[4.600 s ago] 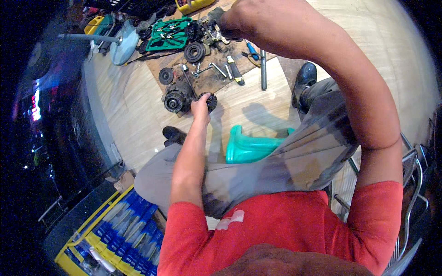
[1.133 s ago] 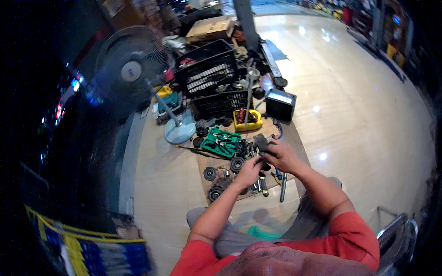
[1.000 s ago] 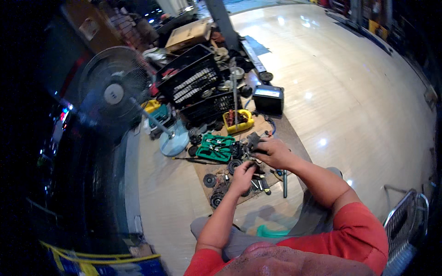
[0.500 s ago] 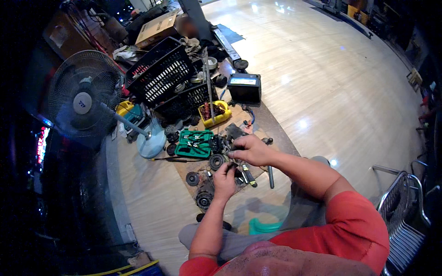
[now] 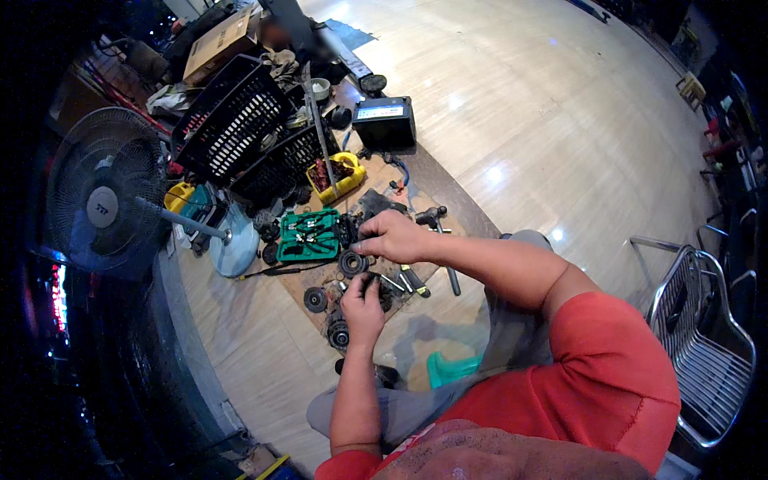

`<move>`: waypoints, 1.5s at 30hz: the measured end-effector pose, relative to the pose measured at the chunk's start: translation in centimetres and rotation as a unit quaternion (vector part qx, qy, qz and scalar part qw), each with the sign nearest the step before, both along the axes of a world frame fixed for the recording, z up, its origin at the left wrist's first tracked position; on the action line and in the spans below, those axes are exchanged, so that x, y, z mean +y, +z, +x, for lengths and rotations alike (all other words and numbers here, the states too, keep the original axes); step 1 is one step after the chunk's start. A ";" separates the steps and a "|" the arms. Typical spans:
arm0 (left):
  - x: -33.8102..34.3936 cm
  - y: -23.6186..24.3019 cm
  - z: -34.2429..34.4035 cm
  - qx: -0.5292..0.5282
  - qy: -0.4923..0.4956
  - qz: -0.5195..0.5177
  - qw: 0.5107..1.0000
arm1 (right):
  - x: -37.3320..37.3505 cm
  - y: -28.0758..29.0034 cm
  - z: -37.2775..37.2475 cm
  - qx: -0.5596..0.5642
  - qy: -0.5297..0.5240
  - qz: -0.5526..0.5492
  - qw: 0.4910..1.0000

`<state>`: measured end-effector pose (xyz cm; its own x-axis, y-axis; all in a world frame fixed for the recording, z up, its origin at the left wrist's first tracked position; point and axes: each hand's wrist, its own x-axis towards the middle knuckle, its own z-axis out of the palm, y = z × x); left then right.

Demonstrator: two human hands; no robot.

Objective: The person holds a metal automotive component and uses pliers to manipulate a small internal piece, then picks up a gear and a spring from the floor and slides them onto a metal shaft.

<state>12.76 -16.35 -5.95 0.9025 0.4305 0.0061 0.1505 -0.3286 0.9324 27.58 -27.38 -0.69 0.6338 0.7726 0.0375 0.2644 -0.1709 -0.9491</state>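
Note:
My left hand [image 5: 362,310] is closed, thumb and fingers pinched around a small dark piece [image 5: 371,279] too blurred to name. Farther off, my right hand [image 5: 390,238] is closed with its fingertips pressed together; whatever they hold is hidden. Just beyond the left fingertips and below the right ones lies a dark ring-shaped pulley [image 5: 352,262]. Another round pulley [image 5: 316,300] rests left of the left hand, with a greasy machine part [image 5: 339,333] beside the left wrist. A green tool case [image 5: 308,250] with several pliers lies open beyond the hands.
A hammer [image 5: 453,276] and a yellow-black handled tool [image 5: 416,282] lie right of my hands on stained cardboard. Farther back are a yellow bin [image 5: 352,178], a black battery [image 5: 385,124] and black crates [image 5: 232,120]. A fan [image 5: 102,206] stands left; a metal chair [image 5: 694,344] stands right.
The whole view has shifted, so the scene sits farther left and higher. My hands are wider apart: the right has moved left and away, the left slightly toward me.

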 end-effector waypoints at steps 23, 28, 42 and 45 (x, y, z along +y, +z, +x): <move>-1.0 -0.2 0.5 -0.039 -0.043 -0.016 0.998 | -0.4 -1.2 -0.9 -0.064 0.010 0.034 0.997; -1.1 -0.6 0.8 -0.014 -0.054 -0.028 0.998 | -0.7 -1.2 -0.9 -0.036 -0.002 0.049 0.998; -0.5 -1.3 0.3 -0.040 -0.044 -0.058 0.997 | 0.4 -0.9 -1.5 -0.024 -0.003 0.020 1.000; -0.8 -0.7 0.9 -0.022 -0.047 -0.015 0.999 | -0.3 0.1 -1.9 0.007 -0.002 -0.002 1.000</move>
